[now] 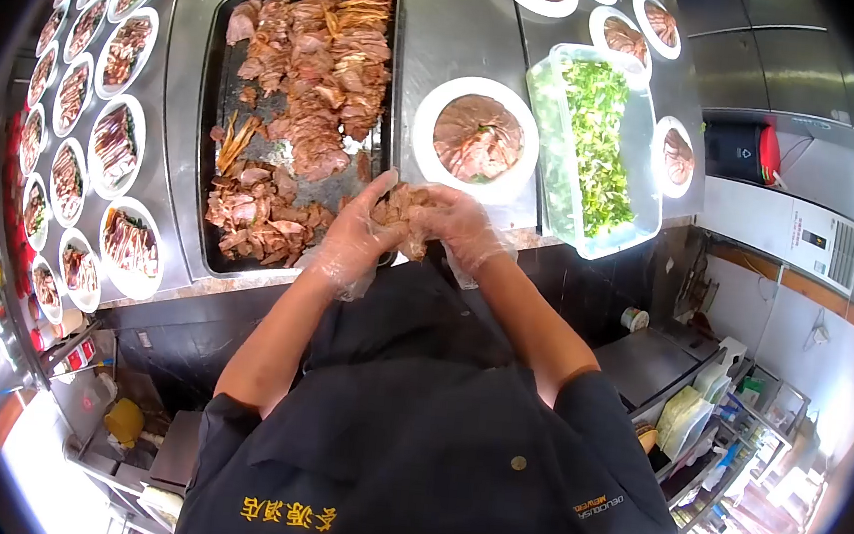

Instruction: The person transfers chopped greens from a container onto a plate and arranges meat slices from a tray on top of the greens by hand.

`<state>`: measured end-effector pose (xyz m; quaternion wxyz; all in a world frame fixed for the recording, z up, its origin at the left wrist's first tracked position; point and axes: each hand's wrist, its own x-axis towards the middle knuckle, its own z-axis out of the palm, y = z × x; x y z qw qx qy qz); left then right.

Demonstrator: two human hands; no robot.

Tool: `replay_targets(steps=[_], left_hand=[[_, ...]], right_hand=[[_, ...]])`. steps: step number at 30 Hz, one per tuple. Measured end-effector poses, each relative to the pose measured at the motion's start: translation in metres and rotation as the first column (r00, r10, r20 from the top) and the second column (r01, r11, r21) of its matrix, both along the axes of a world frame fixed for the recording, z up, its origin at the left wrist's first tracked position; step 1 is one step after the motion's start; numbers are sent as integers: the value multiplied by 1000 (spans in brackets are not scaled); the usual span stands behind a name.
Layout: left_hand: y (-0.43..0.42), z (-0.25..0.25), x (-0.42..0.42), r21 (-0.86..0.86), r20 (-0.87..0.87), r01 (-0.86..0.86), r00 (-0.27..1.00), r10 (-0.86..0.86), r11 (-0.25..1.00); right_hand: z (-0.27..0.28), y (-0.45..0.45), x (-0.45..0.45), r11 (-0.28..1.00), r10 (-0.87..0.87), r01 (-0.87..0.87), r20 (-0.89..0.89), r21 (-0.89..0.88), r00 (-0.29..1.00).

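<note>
Both my hands wear clear plastic gloves and meet in front of my chest at the counter's near edge. Between them is a small bunch of sliced meat (406,210). My left hand (358,231) grips it from one side, beside the tray's near right corner. My right hand (459,221) has its fingers closed on the other side of the same bunch. A black tray (207,129) holds rows of sliced cooked meat (311,77) and a loose pile nearer me. Just beyond my right hand stands a white plate (429,117) with meat slices fanned in a round.
A clear plastic tub (562,202) of chopped greens (597,140) stands at the right. Several plated meat portions (132,249) line the left side, and more plates (678,156) sit at the right and back. The steel counter (445,38) ends close to my body.
</note>
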<state>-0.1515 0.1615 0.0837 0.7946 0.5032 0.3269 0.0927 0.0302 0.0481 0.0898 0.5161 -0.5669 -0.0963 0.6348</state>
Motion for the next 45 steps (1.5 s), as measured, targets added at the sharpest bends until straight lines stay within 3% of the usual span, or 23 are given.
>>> replay_targets(steps=[2, 3, 6, 7, 9, 10, 13, 15, 17, 19, 23, 25, 27, 28, 29, 31, 32, 34, 35, 37, 39, 42, 45], left_hand=[[-4, -2, 23, 221, -195, 150, 975, -107, 964], [-9, -3, 33, 220, -204, 155, 973, -110, 963], [-28, -16, 65, -301, -170, -29, 985, -23, 953], [-33, -23, 76, -300, -182, -39, 983, -17, 953], [-43, -35, 99, -229, -421, -172, 905, 62, 958], [-57, -74, 101, -159, -434, -253, 886, 162, 954], [-62, -101, 134, -141, -490, -266, 856, 166, 953], [-69, -103, 161, -162, -497, -430, 813, 303, 888], [-76, -109, 178, 76, -523, -589, 663, 535, 804], [-74, -88, 182, 123, -526, -586, 646, 553, 801], [-27, -102, 156, 365, -647, -114, 683, 339, 924], [-18, -43, 158, 339, -647, -70, 706, 286, 938], [-39, -50, 144, 683, -561, 135, 726, 398, 718], [-55, -42, 137, 702, -481, 65, 778, 404, 709], [-69, -20, 143, 587, -315, -221, 824, 471, 779], [-95, 0, 152, 121, -5, -628, 774, 633, 769], [-98, -3, 149, 120, -11, -636, 767, 641, 762], [-105, -11, 143, -268, -103, -457, 889, 446, 848], [-104, -10, 143, -268, -100, -466, 884, 457, 843], [-98, -6, 143, -105, -374, -291, 897, 234, 951], [-110, -27, 141, -179, -273, -351, 915, 296, 919], [-122, -80, 153, 101, -493, -624, 645, 584, 775], [-118, -109, 180, -43, -484, -796, 546, 684, 604]], right_hand=[[-11, -15, 16, 999, -43, 40, 67, 32, 997], [-16, -22, 28, 997, -61, 51, 188, 57, 980], [-32, -38, 67, 995, -102, 93, 322, 46, 941], [-38, -43, 82, 992, -121, 125, 351, 10, 929], [-45, -51, 112, 987, -155, 140, 278, 73, 948], [-34, -50, 125, 983, -182, 182, 260, 23, 948], [-27, -59, 157, 979, -201, 201, 210, 21, 957], [-24, -56, 172, 977, -190, 206, 206, -62, 960], [-19, -58, 181, 981, -149, 169, 184, -96, 971], [-15, -62, 189, 988, -138, 142, 64, -67, 988], [-7, -57, 189, 988, -133, 135, 32, -73, 991], [-6, -56, 188, 993, -99, 101, 27, -62, 995], [-5, -51, 184, 996, -88, 88, -5, -34, 996], [-4, -53, 177, 996, -92, 91, -43, -25, 995], [-1, -54, 170, 997, -78, 77, -50, -25, 996], [4, -50, 157, 993, -121, 121, -114, -9, 986], [-2, -52, 153, 995, -100, 100, -123, -4, 987], [-17, -58, 151, 999, -37, 35, -77, -31, 996], [-23, -58, 151, 999, 19, -20, -28, -51, 999], [-30, -61, 155, 995, 99, -99, 105, -5, 990], [-32, -64, 161, 983, 176, -184, 232, 14, 957], [-30, -49, 177, 984, 152, -132, 178, -119, 972], [-27, -44, 189, 998, 0, 12, 217, -56, 976]])
